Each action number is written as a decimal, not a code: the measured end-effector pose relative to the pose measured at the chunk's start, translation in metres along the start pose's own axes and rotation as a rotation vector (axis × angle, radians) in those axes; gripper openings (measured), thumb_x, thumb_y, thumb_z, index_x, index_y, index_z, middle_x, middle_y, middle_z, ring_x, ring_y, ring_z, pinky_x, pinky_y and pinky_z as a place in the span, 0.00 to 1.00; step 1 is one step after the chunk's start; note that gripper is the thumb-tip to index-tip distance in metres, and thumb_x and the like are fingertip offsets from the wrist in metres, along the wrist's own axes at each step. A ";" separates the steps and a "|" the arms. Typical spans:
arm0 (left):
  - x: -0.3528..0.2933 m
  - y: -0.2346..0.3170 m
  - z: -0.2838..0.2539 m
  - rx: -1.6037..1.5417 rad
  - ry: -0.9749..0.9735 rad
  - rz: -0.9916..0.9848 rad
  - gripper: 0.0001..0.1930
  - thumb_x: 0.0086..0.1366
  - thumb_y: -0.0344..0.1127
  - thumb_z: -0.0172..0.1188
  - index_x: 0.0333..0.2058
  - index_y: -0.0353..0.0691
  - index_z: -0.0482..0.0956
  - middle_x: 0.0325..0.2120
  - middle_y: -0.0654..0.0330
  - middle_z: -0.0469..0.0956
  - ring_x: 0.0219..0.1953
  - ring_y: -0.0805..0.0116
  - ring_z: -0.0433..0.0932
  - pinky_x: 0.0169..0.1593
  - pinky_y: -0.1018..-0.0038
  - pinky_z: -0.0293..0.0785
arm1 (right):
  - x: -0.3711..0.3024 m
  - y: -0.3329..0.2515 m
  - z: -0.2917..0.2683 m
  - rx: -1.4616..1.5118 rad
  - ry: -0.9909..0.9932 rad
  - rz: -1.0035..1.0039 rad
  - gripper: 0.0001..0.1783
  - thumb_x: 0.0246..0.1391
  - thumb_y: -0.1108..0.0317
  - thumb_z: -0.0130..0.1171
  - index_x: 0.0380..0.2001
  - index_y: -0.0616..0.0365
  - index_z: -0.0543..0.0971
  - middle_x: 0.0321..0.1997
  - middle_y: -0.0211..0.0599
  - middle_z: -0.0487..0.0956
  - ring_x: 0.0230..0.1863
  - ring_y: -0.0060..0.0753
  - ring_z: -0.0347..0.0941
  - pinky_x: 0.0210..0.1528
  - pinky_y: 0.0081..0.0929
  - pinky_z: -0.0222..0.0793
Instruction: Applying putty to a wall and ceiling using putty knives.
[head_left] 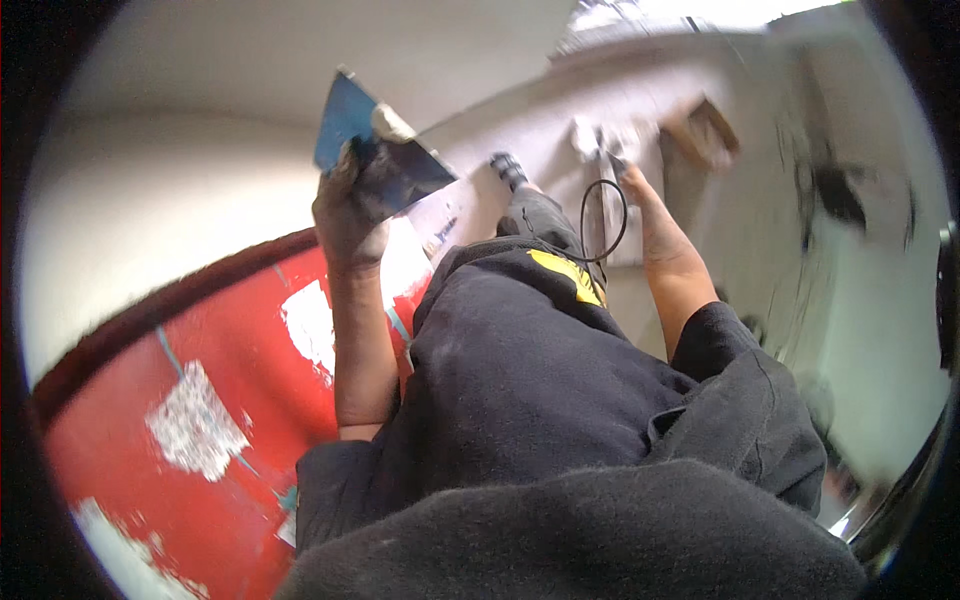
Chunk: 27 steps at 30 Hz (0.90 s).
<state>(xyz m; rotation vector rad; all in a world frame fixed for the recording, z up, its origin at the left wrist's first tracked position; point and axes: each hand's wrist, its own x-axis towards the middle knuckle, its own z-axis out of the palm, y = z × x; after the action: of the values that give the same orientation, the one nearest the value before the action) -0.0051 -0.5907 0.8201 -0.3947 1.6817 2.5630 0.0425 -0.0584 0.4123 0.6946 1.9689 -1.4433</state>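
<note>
My left hand [350,215] is raised on the left side, fingers wrapped round a wide putty knife [347,112]. Its flat plate looks blue and dark, and a lump of white putty [392,124] sits on its edge. My right hand [630,178] reaches ahead on the right, closed, with motion blur over the fingers. Whitish, paste-covered material [592,140] shows at its fingertips; the shape of whatever it grips is smeared. A black cable [605,185] loops beside that hand.
On the left a red wall [250,360] carries rough white patches [198,422] and meets a pale upper wall [170,200]. Beyond my right hand is a blurred brown boxy object [712,132]. My foot [508,170] stands on the pale floor, and dark marks [840,195] show at right.
</note>
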 end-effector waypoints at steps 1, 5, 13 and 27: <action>-0.008 -0.015 -0.008 0.006 -0.052 -0.045 0.14 0.64 0.38 0.48 0.41 0.33 0.72 0.38 0.55 0.76 0.38 0.66 0.77 0.41 0.71 0.75 | -0.047 0.076 0.000 0.237 0.140 -0.104 0.27 0.47 0.74 0.47 0.55 0.52 0.65 0.39 0.35 0.73 0.39 0.26 0.67 0.38 0.28 0.66; -0.055 -0.057 -0.044 -0.319 -0.015 -0.418 0.17 0.65 0.35 0.46 0.49 0.30 0.67 0.46 0.51 0.73 0.48 0.60 0.72 0.55 0.66 0.67 | -0.257 0.224 0.114 0.044 0.147 0.197 0.19 0.46 0.64 0.53 0.44 0.56 0.74 0.39 0.39 0.76 0.40 0.31 0.70 0.43 0.31 0.66; -0.102 -0.148 0.045 -0.238 -0.272 -0.749 0.14 0.64 0.30 0.47 0.48 0.33 0.67 0.45 0.53 0.72 0.48 0.58 0.73 0.54 0.61 0.68 | -0.568 0.438 0.322 0.305 0.193 0.841 0.12 0.46 0.66 0.52 0.29 0.64 0.78 0.27 0.49 0.77 0.25 0.44 0.76 0.23 0.40 0.71; -0.140 -0.333 0.131 0.116 -0.358 -0.950 0.12 0.65 0.34 0.48 0.45 0.36 0.71 0.42 0.54 0.76 0.43 0.58 0.76 0.52 0.56 0.70 | -0.427 0.340 0.111 0.701 0.543 0.596 0.34 0.44 0.80 0.37 0.60 0.58 0.58 0.38 0.46 0.75 0.30 0.39 0.74 0.30 0.36 0.73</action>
<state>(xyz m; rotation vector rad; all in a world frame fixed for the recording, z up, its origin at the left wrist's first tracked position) 0.1667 -0.3224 0.6048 -0.5203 1.1080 1.7015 0.5944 -0.0990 0.4755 1.9603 1.3319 -1.6346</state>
